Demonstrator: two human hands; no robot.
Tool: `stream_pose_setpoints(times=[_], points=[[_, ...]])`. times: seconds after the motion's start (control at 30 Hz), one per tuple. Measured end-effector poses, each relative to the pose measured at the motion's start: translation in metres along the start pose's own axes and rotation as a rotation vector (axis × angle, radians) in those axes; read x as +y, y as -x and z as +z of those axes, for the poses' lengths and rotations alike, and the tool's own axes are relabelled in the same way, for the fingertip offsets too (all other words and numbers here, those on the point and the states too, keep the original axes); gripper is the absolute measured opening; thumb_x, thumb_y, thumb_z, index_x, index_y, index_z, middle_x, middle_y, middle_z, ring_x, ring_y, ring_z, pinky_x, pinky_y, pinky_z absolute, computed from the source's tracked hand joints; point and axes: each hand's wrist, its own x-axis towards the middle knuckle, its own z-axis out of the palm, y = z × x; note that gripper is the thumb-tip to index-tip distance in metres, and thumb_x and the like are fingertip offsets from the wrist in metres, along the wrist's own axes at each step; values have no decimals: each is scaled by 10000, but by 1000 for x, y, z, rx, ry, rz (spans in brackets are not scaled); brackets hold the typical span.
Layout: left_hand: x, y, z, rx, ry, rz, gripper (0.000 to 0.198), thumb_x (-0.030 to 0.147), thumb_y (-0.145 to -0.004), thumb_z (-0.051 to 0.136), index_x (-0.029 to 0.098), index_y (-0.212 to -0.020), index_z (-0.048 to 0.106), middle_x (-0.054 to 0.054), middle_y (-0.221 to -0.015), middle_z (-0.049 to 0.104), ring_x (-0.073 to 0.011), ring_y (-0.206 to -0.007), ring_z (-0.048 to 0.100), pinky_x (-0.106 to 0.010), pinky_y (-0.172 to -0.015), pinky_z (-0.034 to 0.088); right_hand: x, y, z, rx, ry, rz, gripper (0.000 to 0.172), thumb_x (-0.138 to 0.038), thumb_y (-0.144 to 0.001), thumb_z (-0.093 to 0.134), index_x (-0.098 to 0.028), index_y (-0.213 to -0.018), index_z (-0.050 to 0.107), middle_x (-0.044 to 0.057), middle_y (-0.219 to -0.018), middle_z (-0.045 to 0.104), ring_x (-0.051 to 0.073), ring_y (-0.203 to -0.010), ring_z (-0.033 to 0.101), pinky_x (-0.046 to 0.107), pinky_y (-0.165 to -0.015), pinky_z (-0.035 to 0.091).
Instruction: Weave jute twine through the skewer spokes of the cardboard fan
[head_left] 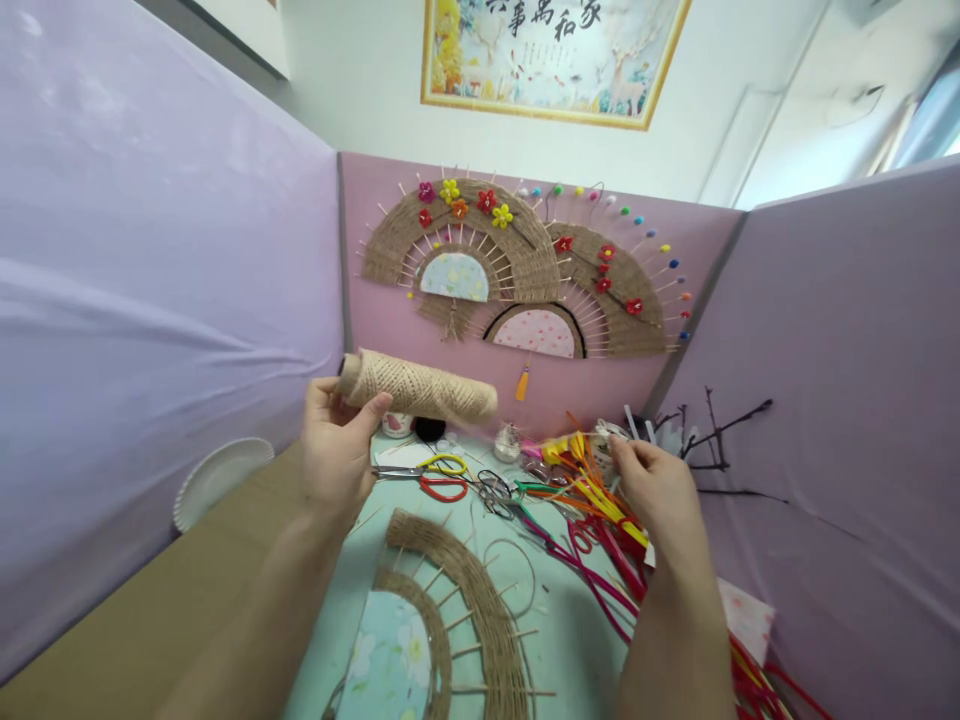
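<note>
My left hand (337,430) grips one end of a spool of jute twine (420,388), raised above the table with its thumb on the winding. A loose length of twine seems to run from the spool across to my right hand (652,485), whose fingertips pinch it, though the strand is faint. Below them lies a half-round woven fan (487,610), with brown twine laced over wooden sticks round a light-blue floral centre (394,650). Its left and lower parts leave the picture.
Scissors with red and yellow handles (442,478) lie behind the fan. Colourful pipe cleaners (600,500) crowd the right side, with dark twigs (712,435) beyond. Two decorated fans (465,235) hang on the pink backboard (442,365). Purple sheets (165,280) wall both sides.
</note>
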Motion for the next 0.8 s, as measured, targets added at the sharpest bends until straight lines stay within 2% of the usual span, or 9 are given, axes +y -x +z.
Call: stream_pose_setpoints(times=[0.17,0.23,0.33,0.4,0.47,0.53,0.6,0.7,0.8], points=[[7,-3,-4,-28,-165,88,395,153,-608,858,237,-851,557,45,-803,632,-134,-755,595,-242,-694,463,5,1,-16,402,-47,102,393,-521,-816,496,-192,-611,555,-10,-512,428,166,-545,410,302,-534,307],[10,-2,-3,-51,-158,54,394,158,-602,861,236,-841,558,39,-801,635,-137,-751,601,-246,-694,474,5,0,-19,424,-75,116,371,-507,-816,506,-185,-648,581,0,-524,469,177,-555,448,309,-551,329],[15,2,-1,-131,-62,-81,385,180,-615,858,227,-848,555,14,-846,664,-152,-786,629,-269,-714,506,3,0,-14,264,-83,170,364,-498,-755,616,-158,-879,658,-4,-523,532,198,-531,489,323,-555,356],[19,6,0,-201,-18,-228,375,207,-636,857,219,-876,570,-14,-904,681,-166,-811,645,-284,-707,528,-3,2,-4,149,-139,149,514,-509,-737,671,-143,-1094,630,-20,-528,539,207,-528,501,332,-563,381],[21,10,1,-271,6,-386,353,243,-660,853,217,-901,597,-39,-960,686,-185,-829,655,-300,-685,548,-17,8,8,69,-298,52,599,-553,-776,651,-149,-1213,576,-3,-606,581,213,-589,542,348,-612,431],[22,16,3,-345,32,-515,343,268,-683,843,224,-948,629,-59,-1007,686,-210,-865,664,-327,-696,567,-35,18,21,-78,-544,-37,591,-593,-788,653,-180,-1205,581,72,-837,674,230,-764,624,364,-704,487],[22,21,6,-410,64,-600,366,287,-712,826,238,-1027,647,-78,-1065,683,-239,-929,670,-362,-745,577,-51,29,30,-349,-769,-63,553,-642,-830,599,-213,-1180,611,118,-1067,688,245,-972,647,385,-832,507],[21,26,9,-439,75,-609,374,313,-738,809,245,-1068,647,-88,-1092,683,-252,-958,675,-368,-767,577,-65,41,34,-689,-1011,-88,630,-732,-833,506,-223,-1179,642,130,-1169,675,259,-1082,641,417,-933,499],[21,25,8,-380,14,-488,334,309,-701,839,227,-946,627,-57,-974,692,-216,-859,675,-332,-717,565,-68,46,28,-778,-1023,-139,666,-749,-787,553,-216,-1173,655,132,-1192,663,281,-1127,621,421,-943,497]])
